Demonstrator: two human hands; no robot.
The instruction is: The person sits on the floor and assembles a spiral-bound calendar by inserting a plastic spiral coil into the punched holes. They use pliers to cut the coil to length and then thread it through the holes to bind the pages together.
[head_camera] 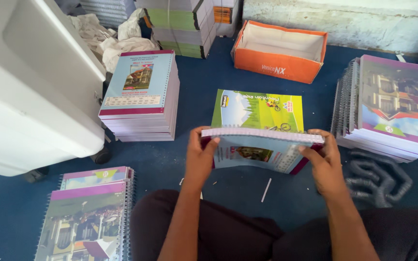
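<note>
Notebook (262,150) underside hidden btwn hands

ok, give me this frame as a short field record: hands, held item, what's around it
left hand: grips left edge of the held notebook
right hand: grips right edge of the held notebook
held notebook: light blue cover, tilted, held above the blue floor
green notebook: flat on floor, just beyond the held one
notebook stack: far left, unbound
spiral-bound stack: right side
orange box: open, far centre
binding coils: dark, right of right hand
</note>
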